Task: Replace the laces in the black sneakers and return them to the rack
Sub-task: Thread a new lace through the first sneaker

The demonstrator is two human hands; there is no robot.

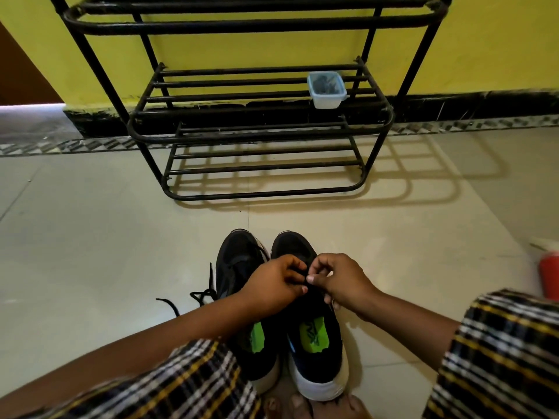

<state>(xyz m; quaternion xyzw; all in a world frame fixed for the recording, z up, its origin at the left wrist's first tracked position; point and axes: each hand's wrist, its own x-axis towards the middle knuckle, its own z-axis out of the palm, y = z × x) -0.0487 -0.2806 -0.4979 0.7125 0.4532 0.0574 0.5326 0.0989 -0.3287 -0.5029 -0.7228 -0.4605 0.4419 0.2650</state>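
Two black sneakers with white soles and green insoles stand side by side on the pale tiled floor (90,252), toes toward the rack. The left sneaker (242,282) touches the right sneaker (314,337). Both hands meet over the front of the right sneaker. The left hand (276,285) has its fingers curled and pinches a thin black lace. The right hand (335,282) pinches the same lace with thumb and finger. The lace between the fingers is mostly hidden, so how it runs through the holes cannot be seen. A loose black shoelace (196,294) lies on the floor just beside the left sneaker.

The sleeves of a black, white and yellow checked shirt (193,385) cover the lower corners. Bare toes (299,403) peek out at the bottom edge, cut off.

Further away stands a black metal shoe rack (257,137) with bar shelves, against a yellow wall (484,49). Its top is cut off. A small clear plastic box (326,89) sits on the middle shelf, toward the right; what is inside is too blurry to tell. A red and white thing (549,270) at the right edge is cut off.
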